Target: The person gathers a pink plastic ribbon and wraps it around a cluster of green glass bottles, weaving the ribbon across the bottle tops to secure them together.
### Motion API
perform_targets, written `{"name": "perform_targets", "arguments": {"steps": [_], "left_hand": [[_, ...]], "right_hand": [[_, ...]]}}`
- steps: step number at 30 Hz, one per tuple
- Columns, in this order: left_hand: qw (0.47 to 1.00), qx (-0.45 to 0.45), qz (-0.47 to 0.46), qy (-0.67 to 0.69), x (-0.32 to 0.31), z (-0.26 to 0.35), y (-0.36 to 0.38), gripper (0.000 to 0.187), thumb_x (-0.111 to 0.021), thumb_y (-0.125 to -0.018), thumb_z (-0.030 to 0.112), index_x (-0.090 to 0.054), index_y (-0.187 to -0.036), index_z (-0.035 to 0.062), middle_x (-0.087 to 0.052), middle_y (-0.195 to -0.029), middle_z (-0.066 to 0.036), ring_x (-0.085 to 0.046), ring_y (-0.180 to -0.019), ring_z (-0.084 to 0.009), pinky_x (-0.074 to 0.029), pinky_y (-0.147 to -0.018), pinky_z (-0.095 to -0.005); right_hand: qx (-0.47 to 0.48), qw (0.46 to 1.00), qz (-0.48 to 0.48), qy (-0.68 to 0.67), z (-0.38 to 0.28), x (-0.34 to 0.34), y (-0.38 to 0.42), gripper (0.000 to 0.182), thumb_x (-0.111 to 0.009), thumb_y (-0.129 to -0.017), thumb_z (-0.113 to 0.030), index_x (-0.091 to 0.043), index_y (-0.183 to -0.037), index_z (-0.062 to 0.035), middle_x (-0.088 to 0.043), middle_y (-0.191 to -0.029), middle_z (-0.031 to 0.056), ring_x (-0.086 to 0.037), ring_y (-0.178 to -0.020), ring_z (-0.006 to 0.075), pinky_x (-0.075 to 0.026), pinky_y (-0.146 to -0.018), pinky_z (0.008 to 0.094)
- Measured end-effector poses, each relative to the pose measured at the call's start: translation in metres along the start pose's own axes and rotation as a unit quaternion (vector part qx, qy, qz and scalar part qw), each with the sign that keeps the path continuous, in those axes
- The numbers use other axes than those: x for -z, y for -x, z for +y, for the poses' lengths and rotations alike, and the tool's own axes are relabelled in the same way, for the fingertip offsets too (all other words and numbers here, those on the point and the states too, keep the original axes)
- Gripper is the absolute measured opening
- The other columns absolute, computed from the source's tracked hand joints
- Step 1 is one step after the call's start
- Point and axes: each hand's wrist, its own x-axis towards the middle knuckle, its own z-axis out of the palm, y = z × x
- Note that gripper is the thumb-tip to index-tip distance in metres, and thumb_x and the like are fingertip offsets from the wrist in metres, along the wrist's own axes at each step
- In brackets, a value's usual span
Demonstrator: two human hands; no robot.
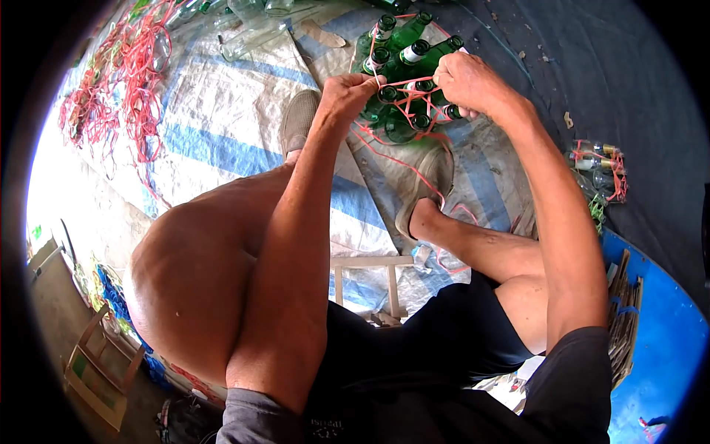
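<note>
A cluster of several green glass bottles (403, 59) stands upright at the top middle, with red plastic twine (410, 80) laced among the necks. My left hand (350, 96) pinches the twine at the cluster's near left side. On the right, my right hand (467, 83) is closed around the twine, which runs taut between both hands across the bottle tops. A loose length of twine (403, 164) trails from the cluster down past my right shoe (436, 170). Some bottles are partly hidden behind my right hand.
A tangled heap of red twine (140, 81) lies at the upper left. Clear bottles (255, 41) lie at the top. Another tied bundle of clear bottles (599, 170) is at the right, above a blue board (658, 318). Striped sheeting (222, 144) covers the ground.
</note>
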Motion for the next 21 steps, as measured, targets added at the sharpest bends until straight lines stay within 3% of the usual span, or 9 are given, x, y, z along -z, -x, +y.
{"name": "perform_targets", "arguments": {"steps": [2, 7, 9, 12, 15, 16, 19, 20, 21], "left_hand": [[1.0, 0.0, -0.004, 0.002, 0.0, 0.002, 0.003, 0.028, -0.078, -0.094, 0.036, -0.08, -0.096, 0.0079, -0.053, -0.063, 0.009, -0.034, -0.052, -0.0025, -0.022, -0.048, -0.025], [1.0, 0.011, -0.007, 0.023, 0.002, 0.0, 0.005, 0.023, -0.078, -0.093, 0.03, -0.079, -0.098, 0.0073, -0.053, -0.064, 0.01, -0.031, -0.05, -0.0021, -0.021, -0.047, -0.0242], [0.999, 0.031, -0.005, 0.039, 0.005, 0.002, 0.006, 0.02, -0.078, -0.093, 0.027, -0.079, -0.099, 0.0073, -0.053, -0.064, 0.01, -0.031, -0.05, -0.0021, -0.021, -0.047, -0.024], [0.997, 0.066, -0.001, 0.043, 0.008, 0.009, 0.008, 0.016, -0.078, -0.09, 0.02, -0.079, -0.099, 0.0073, -0.054, -0.065, 0.01, -0.033, -0.051, -0.002, -0.022, -0.048, -0.0233], [0.998, 0.046, -0.004, 0.041, 0.011, 0.017, 0.01, 0.016, -0.08, -0.088, 0.019, -0.08, -0.099, 0.0073, -0.058, -0.069, 0.009, -0.036, -0.052, -0.0017, -0.024, -0.049, -0.0229], [1.0, 0.007, 0.012, 0.014, 0.012, 0.02, 0.01, 0.02, -0.081, -0.087, 0.019, -0.079, -0.1, 0.0037, -0.063, -0.072, 0.006, -0.045, -0.056, -0.0028, -0.034, -0.052, -0.0237], [0.989, -0.124, 0.034, -0.076, 0.013, 0.005, -0.007, 0.024, -0.08, -0.088, 0.019, -0.078, -0.102, -0.0003, -0.067, -0.074, 0.004, -0.055, -0.062, -0.0062, -0.043, -0.058, -0.0258], [0.979, -0.141, 0.041, -0.143, 0.015, 0.011, -0.007, 0.026, -0.079, -0.089, 0.02, -0.077, -0.102, -0.0016, -0.067, -0.071, 0.001, -0.058, -0.064, -0.0091, -0.047, -0.06, -0.0277], [0.968, -0.147, 0.06, -0.195, 0.013, 0.019, -0.006, 0.024, -0.078, -0.087, 0.021, -0.078, -0.102, 0.001, -0.069, -0.071, -0.001, -0.061, -0.063, -0.0119, -0.048, -0.061, -0.0301]], "right_hand": [[-0.005, 0.998, 0.008, 0.056, -0.026, 0.008, 0.013, 0.028, -0.051, -0.096, -0.016, -0.057, -0.077, 0.0022, -0.062, -0.06, 0.0178, -0.065, -0.048, 0.0275, -0.053, -0.051, 0.0438], [0.099, 0.982, 0.106, 0.124, 0.0, -0.015, -0.01, 0.017, -0.054, -0.091, -0.01, -0.068, -0.089, -0.0002, -0.068, -0.066, 0.0144, -0.066, -0.047, 0.0241, -0.054, -0.05, 0.0416], [0.025, 0.997, 0.026, 0.072, -0.013, -0.004, -0.005, 0.019, -0.057, -0.092, -0.011, -0.073, -0.097, -0.003, -0.073, -0.074, 0.0154, -0.07, -0.052, 0.0249, -0.059, -0.058, 0.0415], [-0.018, 1.0, -0.008, -0.012, -0.009, -0.001, -0.007, 0.022, -0.056, -0.091, -0.008, -0.075, -0.102, -0.0057, -0.073, -0.073, 0.0125, -0.069, -0.051, 0.0195, -0.055, -0.049, 0.037], [0.006, 0.997, 0.035, -0.063, -0.004, -0.01, -0.006, 0.027, -0.055, -0.092, -0.01, -0.076, -0.108, -0.006, -0.071, -0.067, 0.0087, -0.064, -0.045, 0.016, -0.051, -0.041, 0.0332], [0.002, 0.997, 0.05, -0.054, -0.003, -0.012, -0.004, 0.03, -0.055, -0.092, -0.01, -0.076, -0.113, -0.0068, -0.071, -0.069, 0.0087, -0.063, -0.044, 0.0144, -0.05, -0.04, 0.0326], [0.142, 0.959, 0.242, 0.037, 0.033, -0.045, -0.021, 0.023, -0.06, -0.091, -0.012, -0.078, -0.106, -0.0102, -0.076, -0.088, 0.0165, -0.075, -0.079, 0.0337, -0.059, -0.071, 0.0455], [0.06, 0.977, 0.206, 0.008, 0.017, -0.041, -0.007, 0.02, -0.063, -0.091, -0.014, -0.078, -0.102, -0.0123, -0.075, -0.096, 0.0185, -0.072, -0.096, 0.0401, -0.057, -0.084, 0.0481], [0.046, 0.976, 0.214, 0.012, 0.009, -0.04, 0.005, 0.019, -0.062, -0.091, -0.014, -0.078, -0.103, -0.0109, -0.075, -0.098, 0.0191, -0.072, -0.095, 0.0391, -0.057, -0.081, 0.0469]]}}
